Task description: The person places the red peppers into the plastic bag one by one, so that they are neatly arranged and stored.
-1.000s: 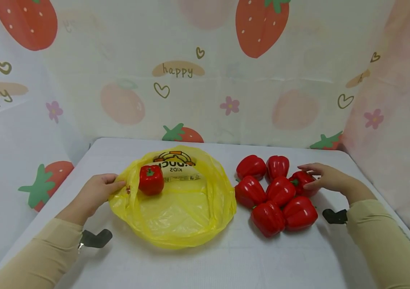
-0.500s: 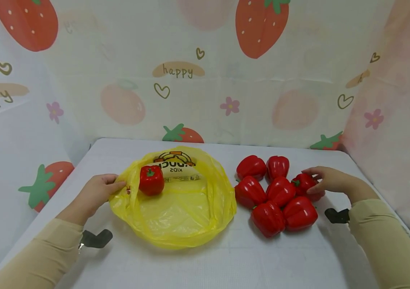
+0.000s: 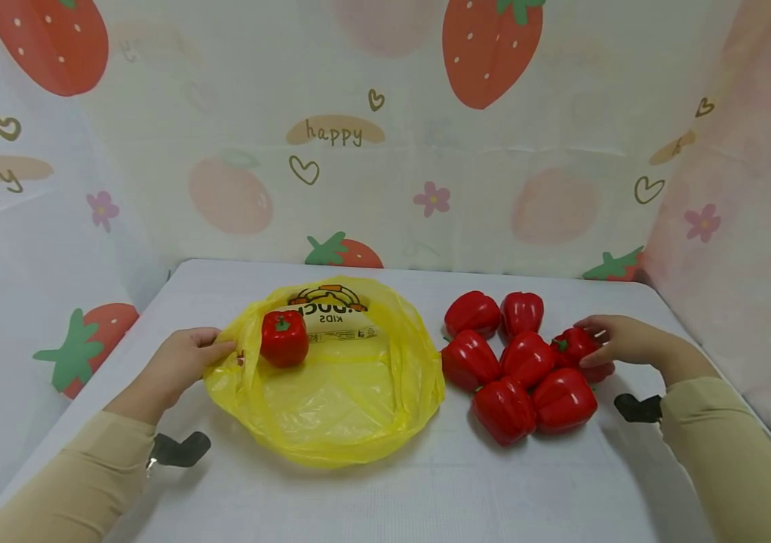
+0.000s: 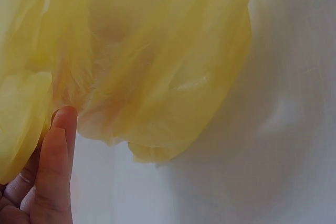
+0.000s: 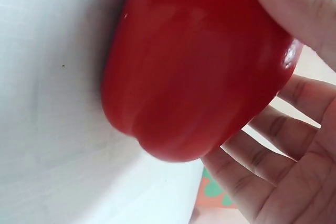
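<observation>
My left hand [image 3: 185,362] pinches the left rim of a yellow plastic bag [image 3: 331,445] that lies spread with its mouth facing up. Inside the bag, at its left, sits one red bell pepper [image 3: 284,341] with a green stem. In the left wrist view, thumb and finger press together on the thin plastic [image 4: 157,77]. On the right, my right hand [image 3: 637,347] grips a red bell pepper [image 3: 574,347] at the right side of a cluster. The right wrist view has the thumb on one side of this pepper [image 5: 194,66] and the fingers curled round behind.
Several more red bell peppers [image 3: 528,360] lie close together between the bag and my right hand. The white table [image 3: 413,498] ends at a patterned cloth backdrop [image 3: 385,204] that also hangs along both sides.
The right hand has moved slightly right, and the pepper in it has shifted right, away from the cluster. The left hand and the bag stay in place.
</observation>
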`<state>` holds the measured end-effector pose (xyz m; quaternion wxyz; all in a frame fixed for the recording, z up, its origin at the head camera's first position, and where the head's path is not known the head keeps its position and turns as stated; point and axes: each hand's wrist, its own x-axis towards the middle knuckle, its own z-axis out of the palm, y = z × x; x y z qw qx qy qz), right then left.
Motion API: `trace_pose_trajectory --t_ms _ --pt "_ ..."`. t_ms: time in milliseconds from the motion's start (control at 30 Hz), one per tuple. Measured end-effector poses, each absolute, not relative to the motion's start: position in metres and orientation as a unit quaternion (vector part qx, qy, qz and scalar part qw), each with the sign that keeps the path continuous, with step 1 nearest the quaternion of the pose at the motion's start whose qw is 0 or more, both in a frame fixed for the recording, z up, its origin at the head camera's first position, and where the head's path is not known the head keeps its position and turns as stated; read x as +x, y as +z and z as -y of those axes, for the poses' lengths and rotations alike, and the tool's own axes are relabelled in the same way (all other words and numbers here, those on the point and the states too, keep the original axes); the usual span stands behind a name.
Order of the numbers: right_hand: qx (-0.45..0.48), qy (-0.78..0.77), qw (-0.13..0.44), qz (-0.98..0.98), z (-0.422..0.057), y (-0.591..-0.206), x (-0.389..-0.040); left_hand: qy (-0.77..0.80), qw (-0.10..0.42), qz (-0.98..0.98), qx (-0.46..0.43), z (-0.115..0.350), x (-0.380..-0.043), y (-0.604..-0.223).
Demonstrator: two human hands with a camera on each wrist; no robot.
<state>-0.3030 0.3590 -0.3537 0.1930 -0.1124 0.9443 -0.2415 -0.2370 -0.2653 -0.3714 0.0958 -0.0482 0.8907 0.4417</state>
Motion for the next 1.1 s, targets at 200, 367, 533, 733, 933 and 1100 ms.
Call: trace_pose_trajectory --t_ms 200,367,533,733,933,1100 --pt "-0.115 -0.255 0.158 -0.947 -0.365 -0.35 -0.298 0.444 0.092 -0.89 -0.044 0.267 -0.238 -0.372" --pt "-0.119 -0.279 0.13 -0.944 -0.368 -0.344 -0.295 0.445 0.093 -0.89 -0.043 0.267 -0.238 -0.372" --pt "-0.124 -0.294 0.108 -0.942 -0.366 -0.335 -0.292 0.444 0.096 -0.89 -0.043 0.266 -0.239 -0.371" --pt "-0.14 -0.298 0.076 -0.941 -0.361 -0.325 -0.292 0.447 0.095 -0.889 -0.041 0.266 -0.239 -0.37" --pt "-0.147 -0.313 0.066 -0.936 -0.349 -0.312 -0.292 0.443 0.094 -0.89 -0.047 0.266 -0.239 -0.373" --pt "-0.154 -0.338 0.063 -0.926 -0.338 -0.305 -0.294 0.437 0.098 -0.892 -0.053 0.267 -0.239 -0.376"
